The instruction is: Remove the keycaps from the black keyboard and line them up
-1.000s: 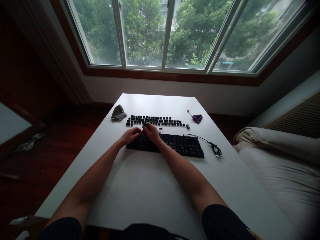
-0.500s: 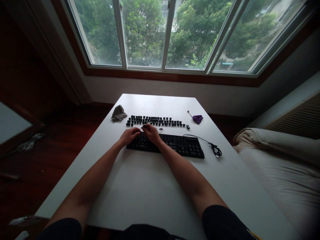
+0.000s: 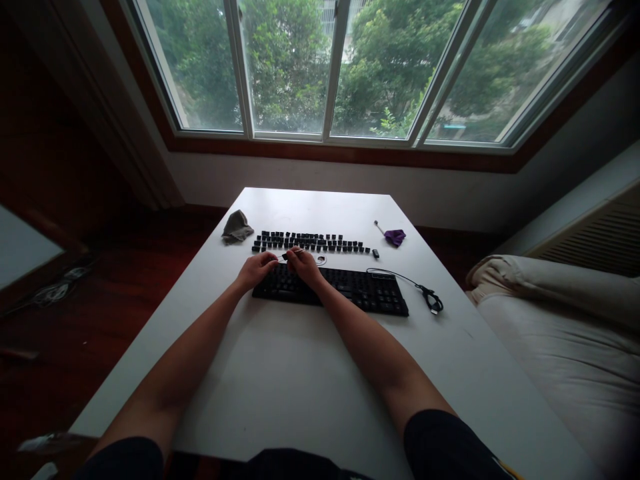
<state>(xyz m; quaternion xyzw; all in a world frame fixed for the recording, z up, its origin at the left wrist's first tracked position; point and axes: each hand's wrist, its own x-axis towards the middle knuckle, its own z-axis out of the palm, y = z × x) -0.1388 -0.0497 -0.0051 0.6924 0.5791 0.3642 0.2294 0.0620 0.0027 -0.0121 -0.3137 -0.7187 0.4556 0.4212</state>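
My left hand (image 3: 257,271) is closed in a pinch over the left end of a black keyboard (image 3: 355,288). A thin pale piece (image 3: 281,258) shows at its fingertips, too small to name surely. My right hand (image 3: 305,268) is closed just beside it, with a small black keycap (image 3: 285,257) at its fingertips, facing the left hand. Part of the keyboard's left half is hidden under the right hand and wrist. Behind the hands, loose black keycaps (image 3: 320,243) stand in rows on the white table (image 3: 280,373).
A grey cloth (image 3: 237,227) lies at the table's left edge. Back right are a purple cloth (image 3: 395,237) and a thin brush-like stick (image 3: 379,227). A small ring-shaped thing (image 3: 322,260) and a black piece (image 3: 376,254) lie behind the keyboard; its coiled cable (image 3: 433,301) lies right.
My hands have drawn slightly apart, the left one shifting a little left. The black keycap between them has tilted and sits a bit lower. The keyboard has not visibly moved.
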